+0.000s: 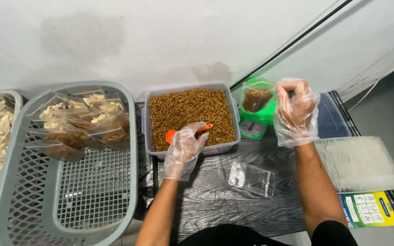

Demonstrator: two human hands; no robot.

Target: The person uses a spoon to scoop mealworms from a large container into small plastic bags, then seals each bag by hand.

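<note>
One empty little bag (251,178) lay between two gloved hands. Her left hand (185,148) gripped one orange scoop (188,132) in the snack tub (189,116); right hand (296,111) pinched one filled bag (256,99) above one green scale (257,119).

Filled clear bags (80,120) are lying heaped in the grey basket (115,218). An empty clear zip bag (251,178) is lying flat on the table (215,200). A stack of clear bags (359,164) is sitting at the right, overlapping a yellow-and-green printed sheet (370,209). The right hand (296,111) is holding a partly filled bag (256,98) over the green scale (254,125).
</note>
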